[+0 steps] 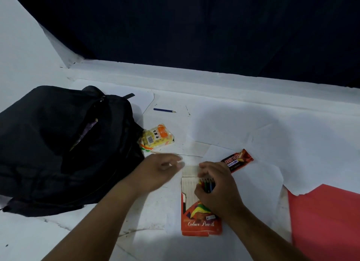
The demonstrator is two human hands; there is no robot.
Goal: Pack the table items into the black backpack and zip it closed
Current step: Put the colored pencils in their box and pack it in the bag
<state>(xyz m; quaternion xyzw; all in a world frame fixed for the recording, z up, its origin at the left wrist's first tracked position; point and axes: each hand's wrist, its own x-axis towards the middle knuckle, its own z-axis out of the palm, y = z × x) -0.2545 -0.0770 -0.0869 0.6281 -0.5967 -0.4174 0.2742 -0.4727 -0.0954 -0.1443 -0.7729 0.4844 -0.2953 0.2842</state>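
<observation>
The black backpack (58, 147) lies on the left of the white table with its zip partly open. An orange colour pencil box (198, 220) lies in front of me with its flap open. My right hand (216, 186) grips a bundle of colour pencils (208, 184) over the box's open end. My left hand (159, 169) hovers just left of the box flap, fingers loosely curled, holding nothing. A yellow and orange packet (157, 138) sits against the backpack. A blue pencil (164, 110) lies farther back. A red-brown snack bar (238, 160) lies behind my right hand.
White paper sheets (253, 128) cover the table. A red sheet (327, 220) lies at the right near edge. A raised white ledge (194, 79) runs along the back under a dark curtain.
</observation>
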